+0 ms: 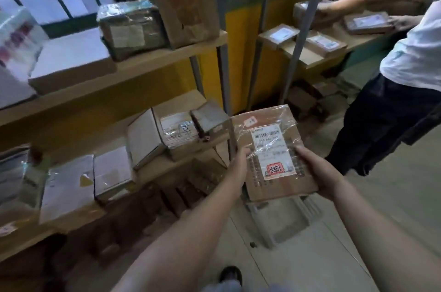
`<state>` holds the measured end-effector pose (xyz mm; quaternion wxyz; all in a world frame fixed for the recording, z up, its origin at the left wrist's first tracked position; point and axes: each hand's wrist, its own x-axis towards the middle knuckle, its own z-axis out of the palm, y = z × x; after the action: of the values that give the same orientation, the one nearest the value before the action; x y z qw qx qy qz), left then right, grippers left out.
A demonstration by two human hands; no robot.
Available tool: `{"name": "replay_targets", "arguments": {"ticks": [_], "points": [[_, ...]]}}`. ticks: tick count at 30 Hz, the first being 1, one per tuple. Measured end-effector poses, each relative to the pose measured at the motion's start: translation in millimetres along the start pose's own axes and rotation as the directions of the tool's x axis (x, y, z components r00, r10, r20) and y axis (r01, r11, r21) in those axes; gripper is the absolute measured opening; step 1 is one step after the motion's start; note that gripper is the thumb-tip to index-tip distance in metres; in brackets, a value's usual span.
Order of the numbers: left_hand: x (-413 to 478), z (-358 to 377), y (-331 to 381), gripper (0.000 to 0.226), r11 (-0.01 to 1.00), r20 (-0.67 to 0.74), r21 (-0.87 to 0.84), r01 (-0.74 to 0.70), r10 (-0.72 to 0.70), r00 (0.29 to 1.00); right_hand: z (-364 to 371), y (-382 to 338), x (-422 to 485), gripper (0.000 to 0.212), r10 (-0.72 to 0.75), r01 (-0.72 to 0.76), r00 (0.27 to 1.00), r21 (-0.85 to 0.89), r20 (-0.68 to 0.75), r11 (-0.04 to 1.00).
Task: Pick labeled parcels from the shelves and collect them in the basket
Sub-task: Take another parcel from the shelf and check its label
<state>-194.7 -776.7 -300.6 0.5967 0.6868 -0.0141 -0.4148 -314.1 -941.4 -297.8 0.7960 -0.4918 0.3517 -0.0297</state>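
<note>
While the parcel (pixel 267 129) is held in the air in front of the shelves, the left grip (pixel 239 165) curls round its left edge and the right grip (pixel 317 172) clasps its near right corner, both thumbs on top. It is a flat brown box wrapped in clear film, with its white label (pixel 274 155) facing up and showing a barcode and a red stamp. Just under it, on the floor, sits a grey slatted basket (pixel 263 229), blurred and partly hidden by the box. To the left, 2 boards of a rack (pixel 143 65) carry brown and white boxes, some taped. At far right a 2nd person (pixel 415 58) in a white shirt and dark trousers reaches both hands to small parcels on another rack (pixel 315 60). A dark shoe (pixel 230 275) shows at the bottom edge.
</note>
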Motion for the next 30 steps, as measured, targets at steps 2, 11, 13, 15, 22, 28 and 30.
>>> {"name": "replay_targets", "arguments": {"ticks": [2,11,13,15,22,28,30], "points": [[26.5,16.3,-3.5,0.041,1.0,0.0,0.002,0.022,-0.022,1.0,-17.7,5.5,18.7,0.037,0.021,-0.022,0.996,-0.018,-0.084,1.0],[135.3,88.8,-41.4,0.042,0.979,-0.129,-0.05,0.196,-0.201,0.971,-98.2,5.3,104.7,0.077,0.068,-0.091,0.987,-0.163,-0.143,0.982],[160.2,103.6,-59.8,0.042,0.974,-0.167,-0.066,0.215,-0.223,0.96,-118.0,6.8,127.1,0.086,0.117,-0.14,0.986,-0.221,-0.115,0.965],[183.4,117.7,-81.1,0.043,0.966,-0.196,-0.083,0.243,-0.255,0.947,-141.8,15.5,152.6,0.081,0.158,-0.178,0.982,-0.239,-0.102,0.955],[282.6,149.7,-158.8,0.027,0.937,-0.226,-0.169,0.305,-0.338,0.913,-214.0,78.7,258.0,0.029,0.192,-0.222,0.975,-0.469,-0.112,0.855],[393.3,151.4,-271.3,0.086,0.942,-0.269,-0.117,0.315,-0.335,0.903,-252.5,169.3,363.7,0.043,0.132,-0.145,0.989,-0.608,-0.067,0.781],[431.8,147.7,-311.1,0.085,0.935,-0.27,-0.156,0.318,-0.35,0.897,-264.0,205.4,400.8,0.048,0.093,-0.109,0.994,-0.643,-0.058,0.758]]}}
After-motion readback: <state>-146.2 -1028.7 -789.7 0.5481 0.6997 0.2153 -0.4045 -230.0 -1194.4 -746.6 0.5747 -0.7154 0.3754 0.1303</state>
